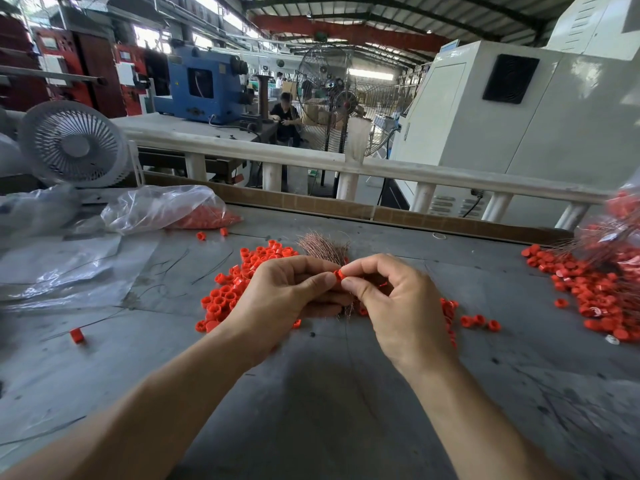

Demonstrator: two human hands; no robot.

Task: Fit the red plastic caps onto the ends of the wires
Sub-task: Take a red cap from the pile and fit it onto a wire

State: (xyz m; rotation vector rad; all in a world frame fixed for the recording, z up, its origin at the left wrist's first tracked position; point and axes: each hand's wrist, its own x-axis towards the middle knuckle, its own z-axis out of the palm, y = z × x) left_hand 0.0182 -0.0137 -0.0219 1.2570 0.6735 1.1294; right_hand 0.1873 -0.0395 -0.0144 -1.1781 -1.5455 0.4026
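Place: a factory floor.
Roof: steel trusses with a red overhead crane beam (349,31).
Machines: a blue machine (204,88) and a big white cabinet (519,109).
Air: a tall standing fan (329,98).
Counter (311,393): worn grey, with heaped red caps (228,292).

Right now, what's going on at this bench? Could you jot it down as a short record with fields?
Setting: grey worktable in a factory hall
Left hand: holds a bundle of copper wires
Right hand: pinches one red cap between thumb and forefinger
Loose caps: heaped beneath the hands
Far-right pile: caps with thin wires among them
Plastic bag: far left, more caps inside
Fan: white, at the table's far-left corner
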